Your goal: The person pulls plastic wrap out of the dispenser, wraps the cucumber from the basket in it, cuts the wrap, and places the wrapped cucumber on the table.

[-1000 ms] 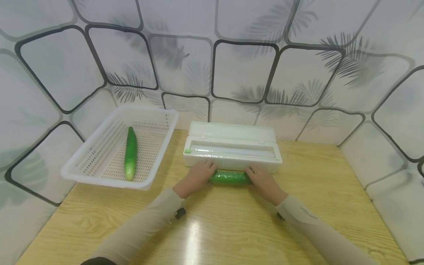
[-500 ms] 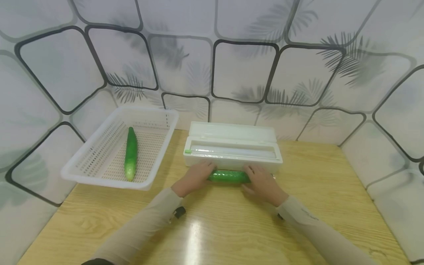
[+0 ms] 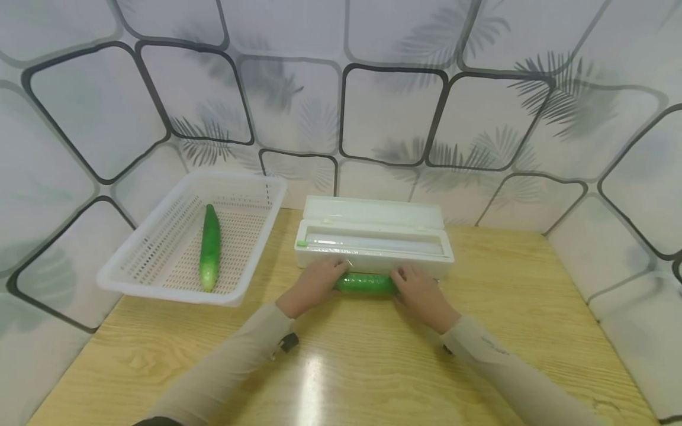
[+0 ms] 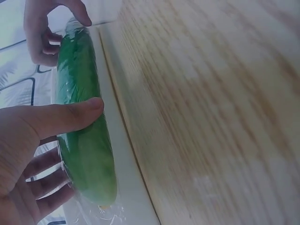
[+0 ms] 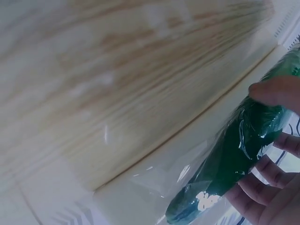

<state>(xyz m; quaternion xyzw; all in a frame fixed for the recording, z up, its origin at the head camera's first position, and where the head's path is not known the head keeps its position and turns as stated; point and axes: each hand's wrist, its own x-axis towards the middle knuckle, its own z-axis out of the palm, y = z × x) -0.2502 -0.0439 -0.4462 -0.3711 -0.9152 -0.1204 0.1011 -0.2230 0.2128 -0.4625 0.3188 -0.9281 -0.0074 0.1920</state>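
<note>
Head view: wrapped cucumber (image 3: 366, 283) lies on the table (image 3: 373, 367) against the film dispenser (image 3: 373, 244), left hand (image 3: 314, 284) and right hand (image 3: 422, 291) grasping its ends; firm and stiff, but that film looks slippery, so the ends seem the safest hold

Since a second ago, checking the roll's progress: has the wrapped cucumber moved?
Yes, slightly: the wrapped cucumber sits a little closer to the white dispenser box.

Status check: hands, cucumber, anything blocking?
Both hands, left hand and right hand, grip the film-wrapped cucumber by its ends. It lies against the wrap dispenser. Second cucumber sits in the basket, well aside.
</note>
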